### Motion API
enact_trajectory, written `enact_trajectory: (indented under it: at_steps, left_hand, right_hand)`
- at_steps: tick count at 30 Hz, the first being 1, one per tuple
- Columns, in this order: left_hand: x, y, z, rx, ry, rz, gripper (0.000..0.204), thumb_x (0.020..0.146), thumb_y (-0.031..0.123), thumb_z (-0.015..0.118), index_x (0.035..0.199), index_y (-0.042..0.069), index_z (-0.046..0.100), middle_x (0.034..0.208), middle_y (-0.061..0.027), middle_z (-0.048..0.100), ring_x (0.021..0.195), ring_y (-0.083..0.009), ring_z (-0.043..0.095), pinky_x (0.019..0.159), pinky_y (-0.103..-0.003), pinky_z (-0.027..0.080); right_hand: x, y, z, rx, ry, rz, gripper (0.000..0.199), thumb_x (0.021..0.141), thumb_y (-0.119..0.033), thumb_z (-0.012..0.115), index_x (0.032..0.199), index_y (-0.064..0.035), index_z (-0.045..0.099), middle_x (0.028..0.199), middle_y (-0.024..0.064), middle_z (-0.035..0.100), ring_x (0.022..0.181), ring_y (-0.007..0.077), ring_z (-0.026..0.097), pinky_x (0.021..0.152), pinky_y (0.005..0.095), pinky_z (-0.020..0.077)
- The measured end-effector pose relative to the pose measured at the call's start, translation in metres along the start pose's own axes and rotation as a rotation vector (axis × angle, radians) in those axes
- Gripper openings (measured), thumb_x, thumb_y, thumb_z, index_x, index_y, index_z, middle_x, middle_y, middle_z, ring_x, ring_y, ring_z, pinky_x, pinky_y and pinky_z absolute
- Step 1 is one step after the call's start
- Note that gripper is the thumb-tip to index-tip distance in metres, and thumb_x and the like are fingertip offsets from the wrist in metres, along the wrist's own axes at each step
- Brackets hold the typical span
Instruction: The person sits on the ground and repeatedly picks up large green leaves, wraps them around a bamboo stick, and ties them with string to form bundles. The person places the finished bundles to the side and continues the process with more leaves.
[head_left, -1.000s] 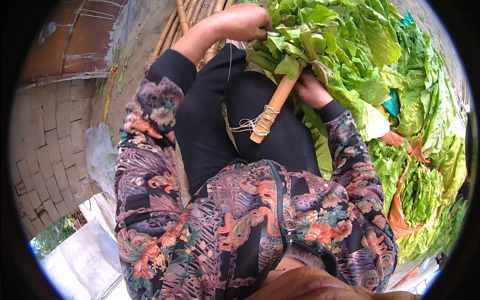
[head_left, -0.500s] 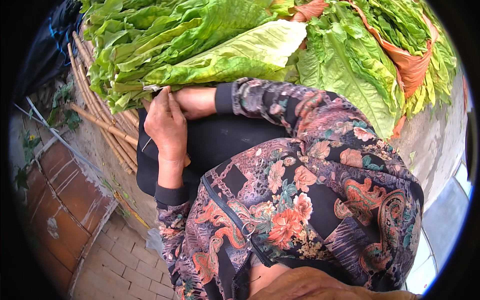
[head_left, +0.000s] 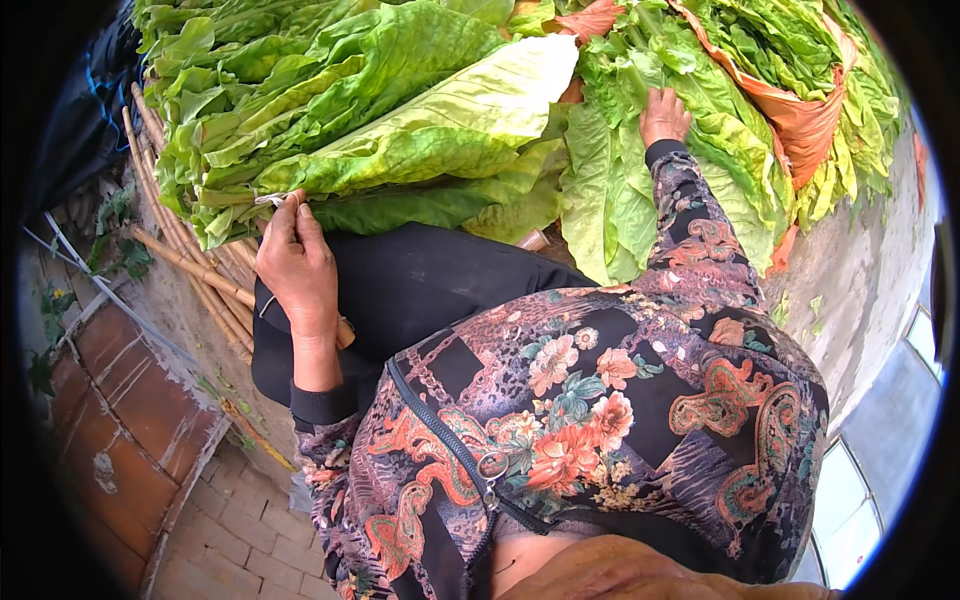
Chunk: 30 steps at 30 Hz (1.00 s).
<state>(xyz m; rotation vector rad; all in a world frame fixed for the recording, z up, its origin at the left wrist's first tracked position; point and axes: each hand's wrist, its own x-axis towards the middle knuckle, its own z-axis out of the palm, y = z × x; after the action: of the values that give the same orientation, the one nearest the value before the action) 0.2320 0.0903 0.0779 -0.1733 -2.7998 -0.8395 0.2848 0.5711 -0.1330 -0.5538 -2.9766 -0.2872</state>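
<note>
My left hand [head_left: 298, 250] is closed, its thumb and forefinger pinching a thin white string [head_left: 270, 199] beside the cut stems at the near left end of a stack of big green leaves [head_left: 400, 85]. Out to the right, my right hand [head_left: 664, 117] lies on a second heap of broad leaves [head_left: 610, 190]. Its fingers bend down around a leaf by its thick pale stalk; their tips are partly hidden among the greenery. One paler leaf [head_left: 500, 95] lies uppermost along the near side of the left stack.
Orange-brown cloth [head_left: 800, 125] wraps the leaves at the far right. Several bamboo poles [head_left: 195, 262] run under the left stack, and one pole end sticks out near my dark trouser leg [head_left: 440, 265]. A rusty brown panel [head_left: 125, 410] and paving bricks [head_left: 240, 535] are at lower left.
My right hand has left the string beside my left hand and reached out to the right-hand leaf heap. The left hand keeps its pinch on the string. The view has shifted slightly.
</note>
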Motion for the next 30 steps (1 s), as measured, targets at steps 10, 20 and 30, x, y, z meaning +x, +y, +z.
enact_trajectory:
  at_steps: [10,20,30]
  left_hand:
    - [0.0,0.0,-0.001,-0.025,-0.017,-0.036,0.019,0.09,0.007,0.057,0.103,-0.004,0.065,0.094,-0.0161,0.068,0.084,-0.0249,0.067,0.076,-0.031,0.051]
    - [0.0,0.003,-0.001,-0.07,-0.004,-0.018,0.019,0.089,0.006,0.057,0.103,-0.005,0.064,0.095,-0.0162,0.068,0.085,-0.025,0.067,0.077,-0.031,0.05]
    - [-0.004,-0.001,-0.008,-0.095,0.0,-0.084,0.018,0.089,0.006,0.058,0.102,-0.004,0.065,0.094,-0.0167,0.068,0.084,-0.0247,0.067,0.075,-0.032,0.051]
  right_hand:
    - [-0.05,-0.092,-0.024,0.333,-0.559,0.031,0.044,0.082,-0.031,0.065,0.113,-0.0029,0.055,0.105,0.0196,0.057,0.097,0.0342,0.059,0.083,0.047,0.0475]
    - [0.003,0.031,0.016,-0.065,-0.136,0.135,0.04,0.073,-0.039,0.071,0.1,-0.0126,0.057,0.104,0.0099,0.056,0.1,0.0276,0.054,0.084,0.0465,0.0409]
    - [0.028,-0.013,-0.091,0.325,-0.098,0.033,0.032,0.087,-0.036,0.053,0.096,-0.0068,0.044,0.077,0.0261,0.061,0.075,0.0463,0.058,0.067,0.054,0.0444]
